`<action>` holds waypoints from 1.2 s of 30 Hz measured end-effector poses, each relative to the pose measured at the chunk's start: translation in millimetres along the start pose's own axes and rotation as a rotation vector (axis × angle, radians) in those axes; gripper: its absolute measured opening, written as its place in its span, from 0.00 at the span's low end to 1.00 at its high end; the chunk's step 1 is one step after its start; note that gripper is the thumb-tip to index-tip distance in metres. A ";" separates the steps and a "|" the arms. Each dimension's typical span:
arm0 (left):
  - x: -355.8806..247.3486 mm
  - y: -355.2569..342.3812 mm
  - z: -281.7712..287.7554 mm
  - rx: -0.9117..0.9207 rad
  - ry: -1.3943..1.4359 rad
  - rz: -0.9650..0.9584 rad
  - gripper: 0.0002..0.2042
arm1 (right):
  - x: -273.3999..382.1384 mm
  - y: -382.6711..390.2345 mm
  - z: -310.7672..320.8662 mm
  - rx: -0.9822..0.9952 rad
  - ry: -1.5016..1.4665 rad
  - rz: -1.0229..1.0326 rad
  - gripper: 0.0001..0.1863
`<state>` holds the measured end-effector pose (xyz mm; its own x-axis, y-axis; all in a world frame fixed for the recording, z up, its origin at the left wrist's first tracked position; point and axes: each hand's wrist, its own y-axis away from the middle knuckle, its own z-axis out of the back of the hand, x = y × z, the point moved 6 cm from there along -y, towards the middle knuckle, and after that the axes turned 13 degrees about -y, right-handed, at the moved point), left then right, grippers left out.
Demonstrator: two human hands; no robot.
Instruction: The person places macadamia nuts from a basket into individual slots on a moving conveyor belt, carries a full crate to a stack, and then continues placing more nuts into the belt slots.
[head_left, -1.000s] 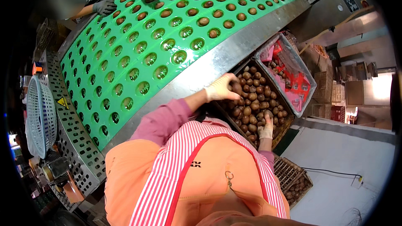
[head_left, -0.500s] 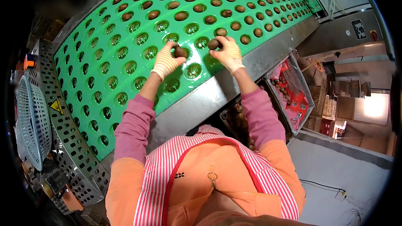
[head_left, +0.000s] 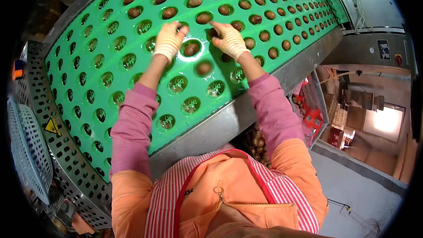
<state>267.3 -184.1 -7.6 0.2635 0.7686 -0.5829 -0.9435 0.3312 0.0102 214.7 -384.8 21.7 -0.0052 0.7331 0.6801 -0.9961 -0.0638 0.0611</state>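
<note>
A green sheet (head_left: 169, 68) with rows of oval hollows spreads before me. Many of its hollows hold a brown egg-shaped piece (head_left: 191, 49). My left hand (head_left: 170, 40), in a striped cream glove, bends over one hollow with fingers closed; a dark patch shows between thumb and fingers, but what it is stays unclear. My right hand (head_left: 229, 39), gloved alike, has thumb and forefinger around a dark brown egg-shaped piece (head_left: 213, 34) at another hollow. Nearer me, a motion-blurred brown egg-shaped piece (head_left: 203, 68) sits between the two wrists.
A metal edge (head_left: 211, 128) runs along the sheet's near side. Below it, more brown pieces (head_left: 255, 143) lie piled beside my right arm. Farther right stands a crate (head_left: 324, 105) with red packaging. A perforated metal guard (head_left: 66, 167) and a blue basket (head_left: 31, 150) are at left.
Both hands have moved a little farther away over the sheet. More hollows between them now contain brown pieces, one of them blurred. My view has shifted slightly.
</note>
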 end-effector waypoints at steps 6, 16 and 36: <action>10.8 -5.2 -24.8 -0.257 -0.348 -0.268 0.15 | -18.4 92.8 18.0 -0.116 -0.308 -0.017 0.19; 18.9 -5.1 -29.3 -0.167 -0.394 -0.488 0.17 | 4.6 209.9 7.7 -0.345 0.009 0.194 0.16; -303.7 351.3 -215.9 0.851 -0.730 -0.760 0.41 | -99.2 555.9 -4.2 -0.349 -0.088 -1.064 0.51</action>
<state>-187.6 -419.4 -2.4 0.9563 0.2705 -0.1114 -0.1727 0.8294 0.5313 -339.0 -490.1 -14.9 0.8553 0.2503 0.4537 -0.4600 0.7698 0.4425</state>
